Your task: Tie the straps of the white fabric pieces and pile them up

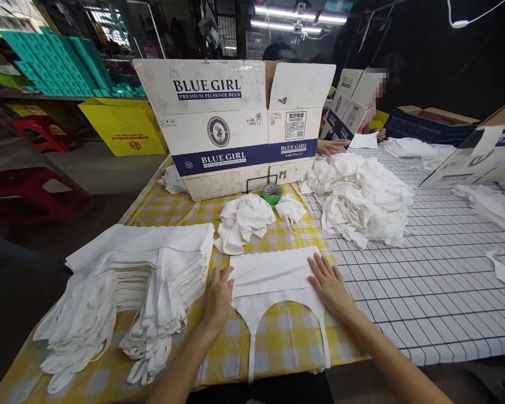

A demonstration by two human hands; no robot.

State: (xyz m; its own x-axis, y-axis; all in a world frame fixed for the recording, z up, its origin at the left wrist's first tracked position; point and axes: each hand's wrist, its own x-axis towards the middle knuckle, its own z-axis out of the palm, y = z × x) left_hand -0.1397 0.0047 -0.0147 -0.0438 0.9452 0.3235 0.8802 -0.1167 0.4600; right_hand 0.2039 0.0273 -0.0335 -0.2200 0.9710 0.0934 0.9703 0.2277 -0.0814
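Observation:
A white camisole [273, 275] lies flat before me, its body a wide band and its two thin straps pointing toward me. My right hand [330, 283] rests palm down on its right edge with the fingers spread. At the left edge, my left hand [219, 294] touches the cloth with loosely bent fingers and does not appear to grip it. To the left stands a thick stack of white camisoles [138, 247], neatly layered, with straps hanging toward the near side. Behind the flat one lie a crumpled white garment [246, 219] and a smaller bunched white piece [291, 209].
A large beer carton [223, 134] stands behind, with a roll of green tape [272, 193] before it. A heap of white garments [357, 193] covers part of the checked cloth on the right. Across the table, a person's hand [332, 147] shows beside another carton [349, 106].

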